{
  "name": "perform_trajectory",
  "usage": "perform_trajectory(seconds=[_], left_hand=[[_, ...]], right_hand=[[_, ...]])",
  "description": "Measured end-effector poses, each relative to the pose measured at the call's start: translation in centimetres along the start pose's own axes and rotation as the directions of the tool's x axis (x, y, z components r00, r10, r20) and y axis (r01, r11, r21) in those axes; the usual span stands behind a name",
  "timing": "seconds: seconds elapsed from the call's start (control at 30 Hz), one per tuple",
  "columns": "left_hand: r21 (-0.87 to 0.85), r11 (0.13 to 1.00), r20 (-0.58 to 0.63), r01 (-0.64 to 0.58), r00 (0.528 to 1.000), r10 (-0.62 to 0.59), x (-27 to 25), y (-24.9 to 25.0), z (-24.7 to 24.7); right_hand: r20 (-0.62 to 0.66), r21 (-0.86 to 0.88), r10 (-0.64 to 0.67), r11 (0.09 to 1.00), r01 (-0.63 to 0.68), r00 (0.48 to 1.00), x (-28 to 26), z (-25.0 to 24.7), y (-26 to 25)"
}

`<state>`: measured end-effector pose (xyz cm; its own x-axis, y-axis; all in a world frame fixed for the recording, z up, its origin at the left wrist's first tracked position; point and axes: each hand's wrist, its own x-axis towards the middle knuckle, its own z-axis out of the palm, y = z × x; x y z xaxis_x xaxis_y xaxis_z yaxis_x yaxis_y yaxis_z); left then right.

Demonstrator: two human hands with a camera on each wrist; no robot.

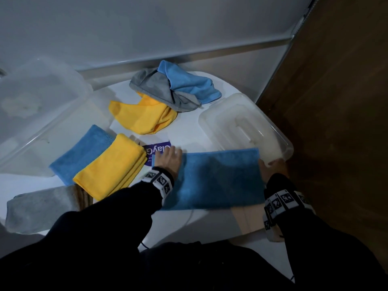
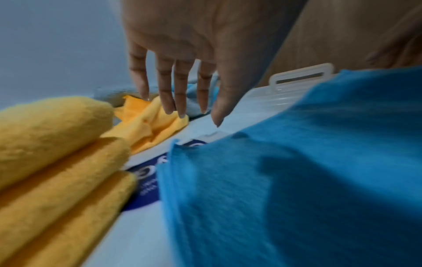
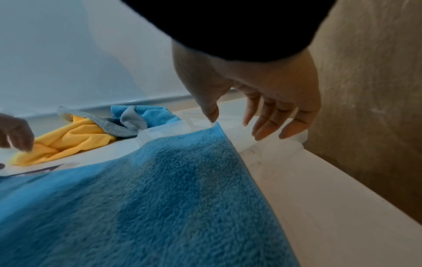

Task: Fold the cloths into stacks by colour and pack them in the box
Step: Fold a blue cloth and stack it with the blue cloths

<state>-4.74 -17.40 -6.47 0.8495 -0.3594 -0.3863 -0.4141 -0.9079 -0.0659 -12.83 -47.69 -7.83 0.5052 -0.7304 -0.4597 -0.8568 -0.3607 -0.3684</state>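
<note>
A blue cloth (image 1: 214, 177) (image 2: 297, 180) (image 3: 148, 195) lies folded in half, flat on the white table (image 1: 189, 135) in front of me. My left hand (image 1: 170, 160) (image 2: 180, 84) hovers over its left end with straight fingers, holding nothing. My right hand (image 1: 270, 166) (image 3: 258, 115) is at its right end, fingers relaxed and spread, holding nothing. To the left lie a folded yellow stack (image 1: 113, 166) (image 2: 57, 162) over a folded blue cloth (image 1: 81, 152), and a folded grey cloth (image 1: 39, 206). Unfolded yellow (image 1: 142, 116), grey (image 1: 155, 89) and blue (image 1: 189, 82) cloths are heaped at the back.
A clear plastic box (image 1: 39, 101) stands at the far left. Its clear lid (image 1: 245, 127) (image 3: 274, 144) lies at the right, partly under the blue cloth's corner. A purple label (image 1: 155, 150) shows on the table. A brown wall (image 1: 336, 101) borders the right side.
</note>
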Motion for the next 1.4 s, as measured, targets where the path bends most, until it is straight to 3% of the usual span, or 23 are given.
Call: perform_trajectory(seconds=[0.1, 0.17, 0.27, 0.43, 0.53, 0.6, 0.63, 0.67, 0.7, 0.73, 0.8, 0.83, 0.87, 0.9, 0.97, 1.03, 1.07, 1.17, 1.27, 1.4], left_hand=[[-0.187, 0.976, 0.172, -0.112, 0.975, 0.145, -1.6, 1.1, 3.0], [-0.154, 0.984, 0.291, -0.09, 0.948, 0.132, -1.9, 0.9, 4.9], [-0.092, 0.991, 0.331, -0.102, 0.935, 0.127, -1.4, 0.4, 5.9], [-0.11, 0.988, 0.358, -0.111, 0.922, 0.143, -1.1, 0.2, 5.5], [-0.133, 0.986, 0.392, -0.1, 0.909, 0.145, -1.3, 0.4, 4.6], [-0.283, 0.958, 0.35, -0.042, 0.925, 0.144, -1.3, 0.6, 3.4], [-0.428, 0.904, 0.237, -0.013, 0.963, 0.126, -1.2, 0.6, 2.9], [-0.602, 0.798, 0.078, 0.023, 0.996, 0.031, -1.3, 0.7, 2.5], [-0.765, 0.641, 0.004, 0.062, 0.996, -0.091, -1.5, 0.7, 2.0], [-0.898, 0.427, 0.028, 0.104, 0.983, -0.182, -1.7, 0.9, 1.4], [-0.958, -0.06, 0.286, 0.28, 0.943, -0.172, -2.2, 0.8, 1.3], [-0.911, -0.185, 0.394, 0.368, 0.91, -0.132, -2.0, 0.4, 2.1], [-0.881, -0.21, 0.45, 0.424, 0.887, -0.1, -1.9, -0.3, 2.5], [-0.875, -0.174, 0.473, 0.452, 0.876, -0.1, -1.9, -1.0, 3.2], [-0.908, 0.011, 0.412, 0.419, 0.896, -0.165, -2.6, -2.0, 4.4], [-0.912, 0.236, 0.283, 0.337, 0.93, -0.234, -3.5, -2.4, 4.5], [-0.895, 0.311, 0.242, 0.32, 0.934, -0.265, -4.0, -2.6, 4.5], [-0.84, 0.426, 0.203, 0.336, 0.923, -0.327, -4.7, -3.6, 4.2], [-0.796, 0.418, 0.295, 0.438, 0.884, -0.364, -5.6, -4.2, 4.6], [-0.759, 0.447, 0.306, 0.474, 0.865, -0.398, -5.7, -4.6, 5.1]], right_hand=[[0.134, -0.068, 0.129, 0.99, -0.121, 0.983, -0.6, -0.1, 1.3], [0.242, -0.103, 0.141, 0.987, -0.119, 0.96, -0.6, 0.0, 2.2], [0.368, -0.106, 0.122, 0.99, -0.089, 0.922, -0.7, 0.0, 2.4], [0.432, -0.18, 0.12, 0.983, -0.044, 0.894, -0.8, -0.6, 1.4], [0.534, -0.041, 0.007, 0.999, 0.018, 0.846, -3.6, -2.1, -0.9], [0.597, 0.08, -0.096, 0.995, 0.061, 0.796, -5.2, -2.6, -2.7], [0.623, 0.131, -0.157, 0.987, 0.095, 0.766, -6.0, -2.5, -3.6], [0.653, 0.184, -0.226, 0.973, 0.138, 0.723, -7.0, -2.3, -4.5], [0.688, 0.247, -0.297, 0.954, 0.171, 0.662, -7.9, -1.8, -5.3], [0.725, 0.314, -0.363, 0.931, 0.188, 0.586, -9.1, -1.1, -6.3], [0.782, 0.37, -0.411, 0.911, 0.18, 0.469, -11.6, 0.7, -8.1], [0.805, 0.374, -0.39, 0.918, 0.128, 0.446, -12.6, 1.6, -9.0], [0.814, 0.381, -0.371, 0.922, 0.072, 0.447, -13.3, 2.5, -9.7], [0.809, 0.38, -0.346, 0.925, 0.025, 0.476, -13.4, 3.3, -10.1], [0.708, 0.404, -0.325, 0.914, 0.017, 0.627, -12.6, 5.0, -10.1], [0.528, 0.305, -0.33, 0.934, 0.188, 0.783, -11.2, 6.5, -9.1], [0.455, 0.199, -0.35, 0.936, 0.289, 0.819, -10.7, 7.0, -8.6], [0.403, 0.059, -0.367, 0.925, 0.376, 0.838, -10.1, 8.3, -7.2], [0.416, 0.02, -0.345, 0.928, 0.371, 0.841, -9.9, 9.3, -6.6], [0.444, -0.039, -0.377, 0.898, 0.438, 0.813, -10.2, 9.9, -6.2]])
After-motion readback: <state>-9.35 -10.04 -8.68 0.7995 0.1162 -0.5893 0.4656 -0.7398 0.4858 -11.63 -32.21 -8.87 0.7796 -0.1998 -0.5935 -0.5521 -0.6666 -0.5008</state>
